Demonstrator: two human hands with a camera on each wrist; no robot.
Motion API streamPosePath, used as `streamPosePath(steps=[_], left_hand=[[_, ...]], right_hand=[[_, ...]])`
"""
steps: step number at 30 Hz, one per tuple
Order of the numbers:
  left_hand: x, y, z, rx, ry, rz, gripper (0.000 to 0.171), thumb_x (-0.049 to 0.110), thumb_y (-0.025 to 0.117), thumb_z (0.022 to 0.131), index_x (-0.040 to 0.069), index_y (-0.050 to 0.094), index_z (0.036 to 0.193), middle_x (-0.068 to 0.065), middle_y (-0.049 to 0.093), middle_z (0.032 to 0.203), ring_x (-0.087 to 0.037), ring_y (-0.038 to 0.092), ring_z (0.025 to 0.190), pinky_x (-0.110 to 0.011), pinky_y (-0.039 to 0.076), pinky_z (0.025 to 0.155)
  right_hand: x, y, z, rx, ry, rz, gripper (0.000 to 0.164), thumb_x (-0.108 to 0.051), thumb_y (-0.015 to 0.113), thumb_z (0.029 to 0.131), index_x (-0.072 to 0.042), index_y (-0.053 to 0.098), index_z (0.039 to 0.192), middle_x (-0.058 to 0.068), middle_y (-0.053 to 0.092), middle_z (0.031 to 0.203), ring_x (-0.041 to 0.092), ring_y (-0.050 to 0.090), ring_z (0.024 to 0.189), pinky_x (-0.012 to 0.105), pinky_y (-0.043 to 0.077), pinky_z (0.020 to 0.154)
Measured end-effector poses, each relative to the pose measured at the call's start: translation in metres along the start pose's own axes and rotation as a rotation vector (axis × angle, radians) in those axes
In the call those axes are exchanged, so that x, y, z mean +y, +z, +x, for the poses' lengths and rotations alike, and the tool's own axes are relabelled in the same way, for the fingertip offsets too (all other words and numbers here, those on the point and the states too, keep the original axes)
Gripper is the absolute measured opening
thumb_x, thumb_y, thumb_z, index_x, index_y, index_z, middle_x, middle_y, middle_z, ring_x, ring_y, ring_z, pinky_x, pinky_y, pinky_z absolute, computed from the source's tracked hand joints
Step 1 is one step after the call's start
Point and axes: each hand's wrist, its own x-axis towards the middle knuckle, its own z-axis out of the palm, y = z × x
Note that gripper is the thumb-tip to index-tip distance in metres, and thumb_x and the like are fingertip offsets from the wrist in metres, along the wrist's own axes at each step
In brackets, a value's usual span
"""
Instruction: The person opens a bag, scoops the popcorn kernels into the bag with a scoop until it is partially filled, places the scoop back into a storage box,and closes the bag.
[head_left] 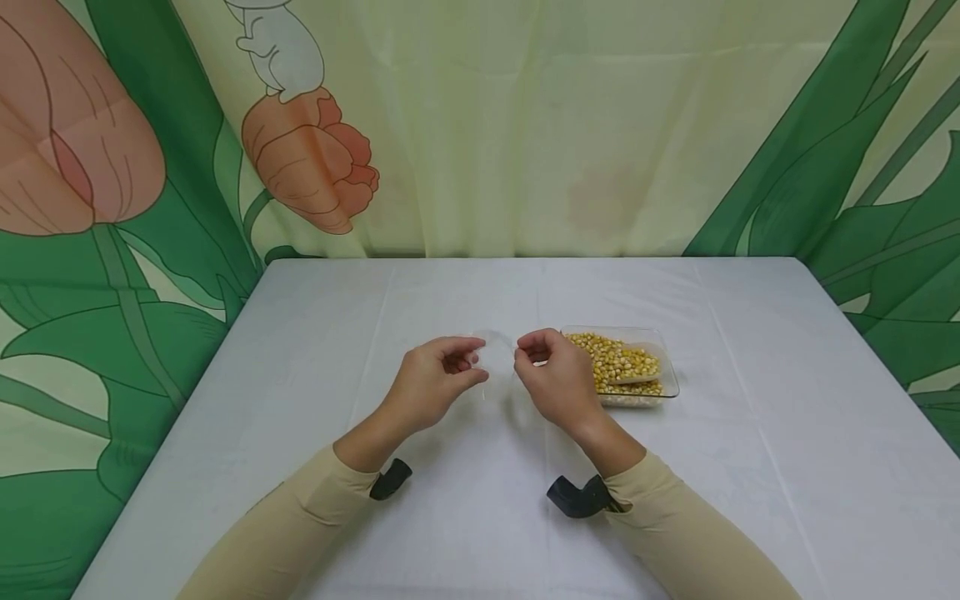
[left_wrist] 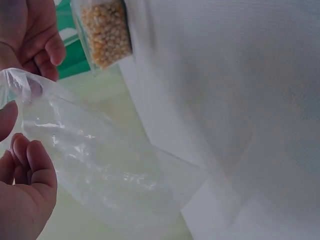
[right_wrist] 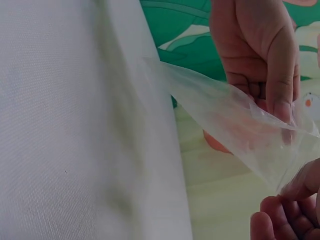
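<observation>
A thin clear plastic bag (left_wrist: 115,160) hangs between the two hands above the table, its loose body trailing away from the fingers. The left hand (head_left: 431,379) holds its edge, thumb and curled fingers a little apart around the film. Opposite it, the right hand (head_left: 558,379) pinches the film between thumb and fingertips; this pinch shows in the right wrist view at the lower corner of the bag (right_wrist: 240,120). Right behind the right hand stands a clear rectangular container (head_left: 670,354) of yellow corn kernels (head_left: 600,354), partly hidden by that hand.
A pale, shallow scoop-like piece (head_left: 637,379) carrying kernels lies in the container. The white-clothed table (head_left: 750,500) reaches back to a curtain (head_left: 600,125) printed with flowers and leaves. Black wrist mounts (head_left: 577,497) hang below both sleeves.
</observation>
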Motion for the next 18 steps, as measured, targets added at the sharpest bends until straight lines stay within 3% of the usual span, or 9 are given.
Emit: streamPosePath(steps=[9, 18], left_hand=[[0.002, 0.001, 0.004, -0.003, 0.006, 0.039, 0.032, 0.002, 0.08, 0.084, 0.001, 0.074, 0.115, -0.001, 0.065, 0.086, -0.014, 0.062, 0.078, -0.026, 0.054, 0.072], [-0.001, 0.006, 0.009, -0.027, -0.03, 0.029, 0.031, 0.003, 0.08, 0.084, 0.002, 0.074, 0.114, -0.001, 0.066, 0.087, -0.014, 0.062, 0.079, -0.025, 0.053, 0.072]], right_hand=[[0.001, -0.004, 0.0, -0.023, 0.028, 0.034, 0.014, -0.009, 0.066, 0.091, 0.001, 0.069, 0.101, 0.01, 0.07, 0.091, 0.024, 0.067, 0.085, 0.037, 0.055, 0.073], [0.004, -0.025, -0.002, -0.047, 0.062, 0.114, 0.026, -0.009, 0.066, 0.095, 0.002, 0.065, 0.118, 0.014, 0.069, 0.112, 0.023, 0.064, 0.104, 0.04, 0.053, 0.087]])
